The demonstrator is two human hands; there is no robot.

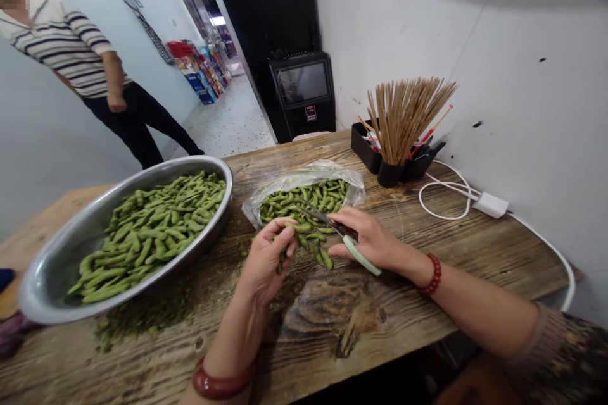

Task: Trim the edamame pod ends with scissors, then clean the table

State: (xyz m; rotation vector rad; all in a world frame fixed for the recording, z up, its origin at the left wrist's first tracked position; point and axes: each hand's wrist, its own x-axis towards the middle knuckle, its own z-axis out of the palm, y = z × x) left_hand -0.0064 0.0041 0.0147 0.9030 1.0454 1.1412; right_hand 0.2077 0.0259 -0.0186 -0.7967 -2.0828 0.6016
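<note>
My left hand (270, 258) pinches a green edamame pod (300, 228) between thumb and fingers, and more pods show under its fingers. In my right hand (368, 239) is a pair of scissors (354, 247) with a pale green handle; the dark blades point left, just above the held pod. Behind both hands lies a clear plastic bag (354, 180) full of edamame pods. Several loose pods (323, 257) rest on the wood between the hands. To the left stands a large metal basin (40, 297) heaped with pods.
Green trimmings (147, 316) litter the wooden table (394, 329) by the basin. At the back right, a black holder (365, 147) carries many wooden skewers (403, 120). A white cable with an adapter (491, 205) lies by the wall. A person in a striped top (78, 50) stands beyond the basin.
</note>
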